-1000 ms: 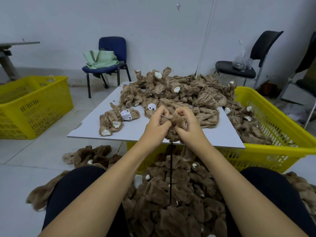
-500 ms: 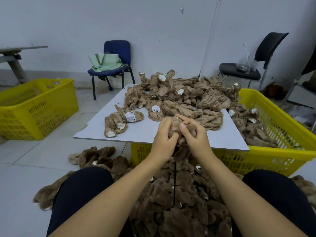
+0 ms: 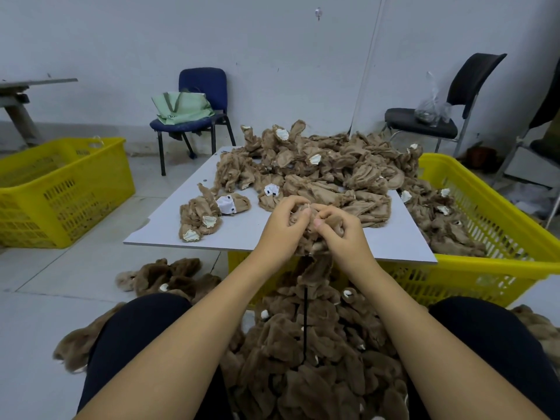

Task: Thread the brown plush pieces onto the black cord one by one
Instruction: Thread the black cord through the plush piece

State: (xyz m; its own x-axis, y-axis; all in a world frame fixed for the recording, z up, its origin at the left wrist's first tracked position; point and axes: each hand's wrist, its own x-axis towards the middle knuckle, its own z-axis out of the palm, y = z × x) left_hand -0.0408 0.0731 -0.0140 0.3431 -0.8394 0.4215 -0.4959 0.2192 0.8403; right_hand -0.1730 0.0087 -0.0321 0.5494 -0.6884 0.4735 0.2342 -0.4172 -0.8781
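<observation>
Over the near edge of the grey board (image 3: 157,234), my left hand (image 3: 280,228) and my right hand (image 3: 342,234) together grip one brown plush piece (image 3: 315,268), which hangs down from between them. A black cord (image 3: 305,322) drops straight from under my hands into a heap of threaded brown plush (image 3: 303,374) between my knees. The cord's top end is hidden in my hands. Several loose plush pieces (image 3: 321,168) are piled on the board's far half, and a small cluster (image 3: 206,216) lies at its left.
The board rests on a yellow crate (image 3: 497,262) that also holds plush pieces at the right. Another yellow crate (image 3: 60,189) stands on the floor at left. A blue chair (image 3: 197,116) with a green bag and a black chair (image 3: 439,116) stand by the wall.
My hands have stayed together on the plush piece and worked it slightly lower; my fingers have shifted on it. The view has tilted a little.
</observation>
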